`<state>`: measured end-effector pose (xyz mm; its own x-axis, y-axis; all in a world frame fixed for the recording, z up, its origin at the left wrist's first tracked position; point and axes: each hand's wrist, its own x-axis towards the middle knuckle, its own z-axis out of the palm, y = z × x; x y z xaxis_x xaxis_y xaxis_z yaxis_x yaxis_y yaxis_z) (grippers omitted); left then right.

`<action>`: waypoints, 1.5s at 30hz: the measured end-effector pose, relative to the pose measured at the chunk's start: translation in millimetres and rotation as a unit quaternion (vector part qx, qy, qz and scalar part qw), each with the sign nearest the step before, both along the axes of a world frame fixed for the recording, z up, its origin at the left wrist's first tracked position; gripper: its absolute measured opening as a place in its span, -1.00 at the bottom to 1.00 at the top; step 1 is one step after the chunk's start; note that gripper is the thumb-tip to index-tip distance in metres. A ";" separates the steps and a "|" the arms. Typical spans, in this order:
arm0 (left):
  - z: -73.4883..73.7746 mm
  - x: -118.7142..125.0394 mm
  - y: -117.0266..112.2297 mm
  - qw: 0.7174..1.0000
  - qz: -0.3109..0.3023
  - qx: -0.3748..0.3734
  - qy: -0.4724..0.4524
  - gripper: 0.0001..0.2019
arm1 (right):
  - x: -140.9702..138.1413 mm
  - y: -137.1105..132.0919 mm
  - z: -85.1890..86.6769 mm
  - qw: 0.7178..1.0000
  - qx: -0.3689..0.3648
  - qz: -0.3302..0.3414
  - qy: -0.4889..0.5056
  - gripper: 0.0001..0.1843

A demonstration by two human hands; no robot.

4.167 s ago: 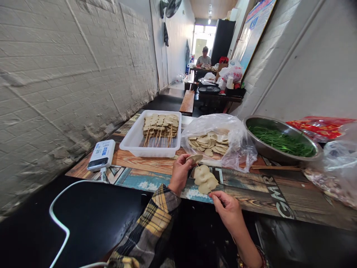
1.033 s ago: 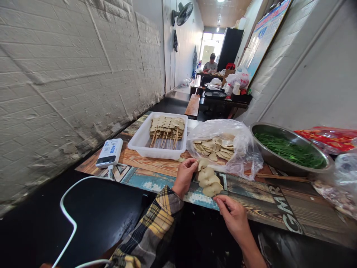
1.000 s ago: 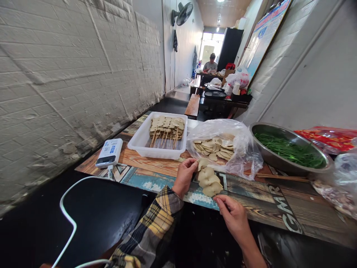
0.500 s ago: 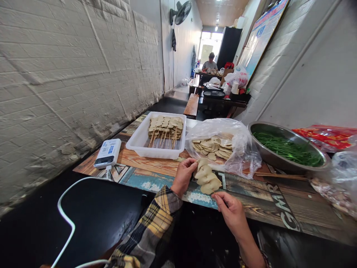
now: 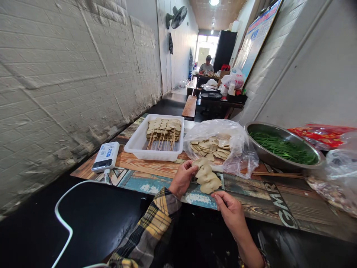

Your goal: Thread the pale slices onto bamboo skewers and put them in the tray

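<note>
Several thin, pale round slices are threaded in an overlapping row on a skewer above the table's front edge. My left hand pinches the slices at the far end of the row. Around the bare near end of the skewer, the fingers of my right hand are closed. Just beyond my hands lies an open clear plastic bag with a heap of loose slices. To its left, a white plastic tub holds stacked finished skewers of slices, their sticks pointing toward me.
A steel bowl of green stalks stands at right, with bare skewers before it. A white power bank with a cable lies at left. Farther back, a person sits at another table.
My view has shifted slightly, so the surroundings sit a little farther left. Both hands keep their hold on the skewer and slices; the far-end slice looks slightly more tilted.
</note>
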<state>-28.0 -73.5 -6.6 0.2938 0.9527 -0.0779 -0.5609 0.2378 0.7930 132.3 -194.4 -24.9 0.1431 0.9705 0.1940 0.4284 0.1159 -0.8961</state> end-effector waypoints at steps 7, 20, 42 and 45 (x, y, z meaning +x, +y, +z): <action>0.3 0.2 0.7 1.000 0.007 -0.010 -0.003 -0.66 | 1.8 -1.2 0.2 0.999 0.000 0.016 -0.037 -0.59; -0.4 -0.3 1.6 0.999 -0.009 -0.038 -0.032 -0.63 | -3.2 -1.7 1.4 0.996 0.036 0.001 -0.079 -0.63; 0.7 -0.4 1.0 0.997 -0.057 -0.027 -0.054 -0.63 | -10.0 -1.7 2.2 0.996 0.038 -0.005 -0.082 -0.66; 1.0 0.0 0.0 0.997 -0.045 -0.028 -0.049 -0.63 | -9.9 -1.1 2.0 0.996 0.033 0.001 -0.083 -0.66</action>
